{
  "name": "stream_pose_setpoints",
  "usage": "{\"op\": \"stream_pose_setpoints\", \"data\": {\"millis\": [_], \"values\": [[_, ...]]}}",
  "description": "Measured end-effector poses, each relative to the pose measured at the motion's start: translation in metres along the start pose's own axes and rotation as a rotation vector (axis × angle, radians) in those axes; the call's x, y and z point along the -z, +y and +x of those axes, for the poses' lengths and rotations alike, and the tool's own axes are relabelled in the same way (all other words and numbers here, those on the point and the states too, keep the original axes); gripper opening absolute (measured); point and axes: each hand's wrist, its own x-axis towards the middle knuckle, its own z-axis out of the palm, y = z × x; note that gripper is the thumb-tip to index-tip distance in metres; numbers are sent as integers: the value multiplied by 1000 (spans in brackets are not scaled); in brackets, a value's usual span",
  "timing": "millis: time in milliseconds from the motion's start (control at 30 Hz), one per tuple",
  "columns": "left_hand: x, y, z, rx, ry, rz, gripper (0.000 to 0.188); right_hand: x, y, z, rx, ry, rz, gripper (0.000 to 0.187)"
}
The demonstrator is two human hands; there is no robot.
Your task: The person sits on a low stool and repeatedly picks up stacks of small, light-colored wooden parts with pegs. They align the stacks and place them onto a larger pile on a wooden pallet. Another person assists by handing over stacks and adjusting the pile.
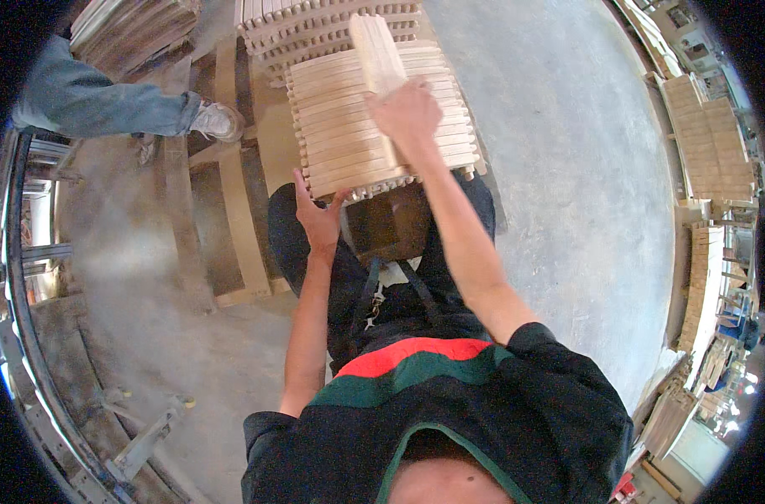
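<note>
Stack of wooden slats (pixel 336 126) lies upper centre, its slats running left-right; a pale wooden piece (pixel 376 52) points up-frame across them, gripped by the nearer right hand (pixel 406 118); the left hand (pixel 318 223), fingers spread, touches the stack's lower-left corner.

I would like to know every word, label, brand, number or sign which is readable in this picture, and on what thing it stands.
No text can be read.
Pale wooden slat in the right hand: no lettering visible.
Stack of wooden pieces at the left hand: none visible.
Dark shirt with red and green bands: none visible.
Shoe at upper left, boards at far right: too small or blurred to tell.
</note>
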Motion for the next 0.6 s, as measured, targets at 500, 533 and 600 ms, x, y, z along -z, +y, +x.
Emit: {"op": "stream_pose_setpoints", "data": {"millis": [500,533,600], "values": [[-1,-20,-1,-229,-68,82,82,-98,-49,-53,83,-51,77,75],[-3,-21,0,-234,-64,67,81,-101,-46,-52,126,-19,68,77],[-7,-19,1,-253,-50,34,80,-110,-38,-48,210,24,44,80]]}}
